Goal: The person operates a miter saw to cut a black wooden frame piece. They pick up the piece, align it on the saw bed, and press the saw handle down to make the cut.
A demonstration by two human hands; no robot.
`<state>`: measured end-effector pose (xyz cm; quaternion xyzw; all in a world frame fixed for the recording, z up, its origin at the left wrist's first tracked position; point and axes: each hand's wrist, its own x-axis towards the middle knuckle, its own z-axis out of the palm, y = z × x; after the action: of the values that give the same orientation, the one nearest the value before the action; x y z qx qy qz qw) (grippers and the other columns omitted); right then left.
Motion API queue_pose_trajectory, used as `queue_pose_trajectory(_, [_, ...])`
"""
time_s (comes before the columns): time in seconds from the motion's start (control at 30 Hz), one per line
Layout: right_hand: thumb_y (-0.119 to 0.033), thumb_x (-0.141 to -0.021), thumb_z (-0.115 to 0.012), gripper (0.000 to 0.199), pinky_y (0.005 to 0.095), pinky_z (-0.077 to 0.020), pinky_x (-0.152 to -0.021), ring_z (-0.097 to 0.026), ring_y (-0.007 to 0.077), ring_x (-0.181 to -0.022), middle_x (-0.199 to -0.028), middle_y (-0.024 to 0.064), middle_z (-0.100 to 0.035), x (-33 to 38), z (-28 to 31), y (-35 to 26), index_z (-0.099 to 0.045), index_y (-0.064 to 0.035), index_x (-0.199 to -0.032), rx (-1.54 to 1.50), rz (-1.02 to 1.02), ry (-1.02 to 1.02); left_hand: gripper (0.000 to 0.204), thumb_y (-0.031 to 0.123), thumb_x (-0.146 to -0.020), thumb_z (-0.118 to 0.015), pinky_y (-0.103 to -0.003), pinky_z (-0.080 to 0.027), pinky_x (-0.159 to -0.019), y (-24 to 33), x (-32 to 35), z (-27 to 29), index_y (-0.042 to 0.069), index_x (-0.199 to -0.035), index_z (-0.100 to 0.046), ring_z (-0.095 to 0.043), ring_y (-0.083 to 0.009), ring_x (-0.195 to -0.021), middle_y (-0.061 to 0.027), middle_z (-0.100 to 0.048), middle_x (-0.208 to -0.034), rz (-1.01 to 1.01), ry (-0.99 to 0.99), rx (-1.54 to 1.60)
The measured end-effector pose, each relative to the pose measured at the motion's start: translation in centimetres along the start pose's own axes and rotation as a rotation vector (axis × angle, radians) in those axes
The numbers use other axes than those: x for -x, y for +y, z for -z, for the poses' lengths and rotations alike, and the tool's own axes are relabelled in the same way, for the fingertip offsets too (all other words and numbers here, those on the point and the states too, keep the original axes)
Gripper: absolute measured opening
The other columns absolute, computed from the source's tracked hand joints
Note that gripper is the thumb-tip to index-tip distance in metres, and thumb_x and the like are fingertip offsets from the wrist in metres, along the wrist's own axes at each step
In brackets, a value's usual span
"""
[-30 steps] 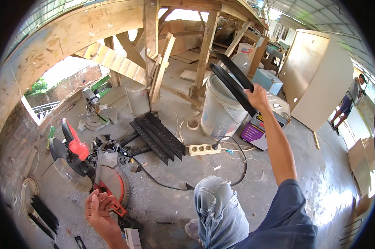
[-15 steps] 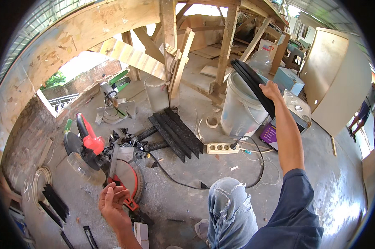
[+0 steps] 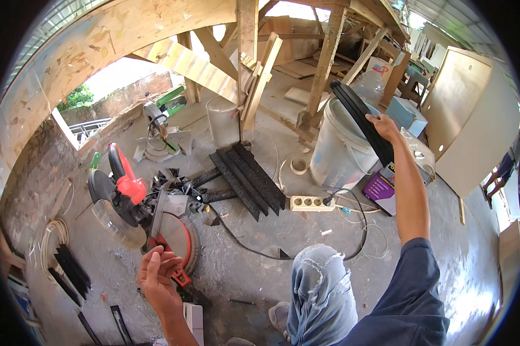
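My right hand [image 3: 384, 127] reaches out to the right and is closed around a bundle of long black strips [image 3: 355, 109]. They slant across the rim of a big white bucket [image 3: 343, 147]; whether they touch it I cannot tell. My left hand [image 3: 161, 279] is half curled with nothing visible in it, just in front of a red miter saw [image 3: 132, 187]. The saw's round base [image 3: 182, 245] shows beyond the fingers. Several black angled strips [image 3: 251, 181] lie on the floor ahead, past a heap of black offcuts [image 3: 170, 184].
A power strip [image 3: 309, 203] and its black cable [image 3: 242, 248] lie on the floor, beside a tape roll [image 3: 298, 166]. A green saw [image 3: 163, 124] stands farther back. More black strips [image 3: 72, 268] lie left near coiled cable [image 3: 55, 233]. A purple box [image 3: 381, 190] sits by the bucket.
The view has shifted slightly, so most of the scene sits a little differently. My right hand still grips the black strips over the bucket, and my left hand stays by the saw.
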<state>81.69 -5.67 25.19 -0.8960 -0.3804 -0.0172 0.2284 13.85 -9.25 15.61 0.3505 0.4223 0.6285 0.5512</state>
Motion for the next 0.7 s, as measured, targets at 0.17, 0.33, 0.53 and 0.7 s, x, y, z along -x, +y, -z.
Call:
queue_pose_trajectory(0.17, [-0.047,-0.093,-0.061,0.06,0.0474,-0.0475,-0.099,-0.061,0.0426,-0.117,-0.122,0.0282,-0.065,0.4,1.0,-1.5,-0.064,0.0063,-0.12,0.136,0.036,0.223,0.024,0.019,-0.1,-0.059,-0.033,-0.058,-0.066,0.0,0.2,-0.1,0.0,-0.11,-0.068,-0.074,-0.0249,-0.077,-0.012,-0.074,-0.091,0.019,0.044,0.015])
queue_pose_trajectory(0.33, [-0.023,-0.089,-0.067,0.031,0.0471,-0.0508,-0.091,-0.065,0.0394,-0.099,-0.107,0.0205,-0.068,4.0,-1.9,-7.3,-0.065,-0.0026,-0.113,-0.019,0.44,0.619,0.021,0.018,-0.099,-0.06,-0.032,-0.058,-0.064,0.0,0.1,0.3,0.001,-0.106,-0.068,-0.074,-0.0229,-0.075,-0.0122,-0.074,-0.088,0.056,0.094,-0.085])
queue_pose_trajectory(0.53, [-0.031,-0.092,-0.061,0.032,0.0499,-0.0525,-0.086,-0.067,0.0409,-0.097,-0.102,0.0228,-0.07,10.5,-12.1,-12.2,-0.067,-0.0033,-0.108,0.039,0.653,-0.22,0.028,0.022,-0.093,-0.069,-0.035,-0.056,-0.072,0.2,0.2,0.5,-0.002,-0.107,-0.066,-0.07,-0.0254,-0.077,-0.0151,-0.072,-0.09,0.046,0.025,-0.495])
queue_pose_trajectory(0.7, [-0.038,-0.089,-0.066,0.039,0.0507,-0.0518,-0.087,-0.065,0.0428,-0.102,-0.104,0.0243,-0.069,14.4,-22.6,-8.1,-0.069,-0.0024,-0.103,0.127,0.809,-0.586,0.063,0.04,-0.078,-0.082,-0.046,-0.051,-0.082,0.8,1.4,-1.2,-0.003,-0.121,-0.064,-0.064,-0.032,-0.107,-0.0191,-0.068,-0.112,-0.638,-0.082,-1.371])
